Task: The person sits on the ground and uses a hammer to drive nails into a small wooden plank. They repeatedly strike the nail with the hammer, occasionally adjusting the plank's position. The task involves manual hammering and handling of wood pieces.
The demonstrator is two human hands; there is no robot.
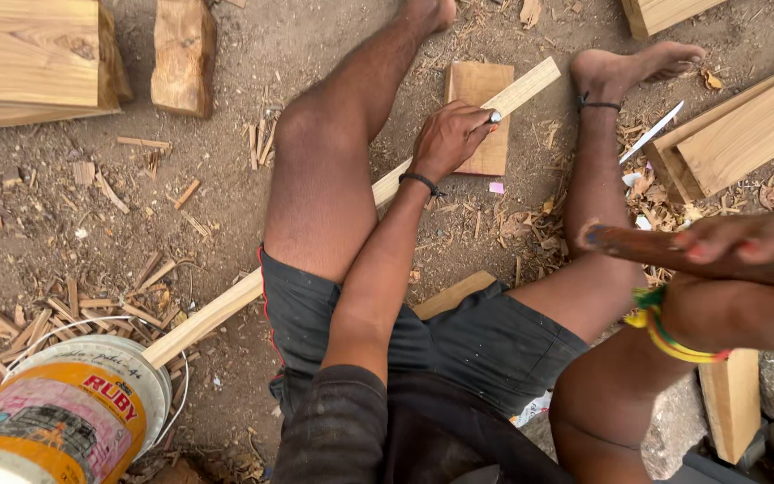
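on sawdust ground | left hand [448, 139] pins long pale slat [387, 184] | right hand [745, 242] grips dark handle [647, 248]

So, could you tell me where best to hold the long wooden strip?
Probably mid-length, from above, fingers wrapped over its narrow width. The strip lies flat and long across the ground and a wood block, and the left hand already presses there. The right hand holds a dark handle.

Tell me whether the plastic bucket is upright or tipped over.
Tipped. The bucket lies on its side on the dirt, label facing up, its wire handle loose on the ground beside the long wooden strip.
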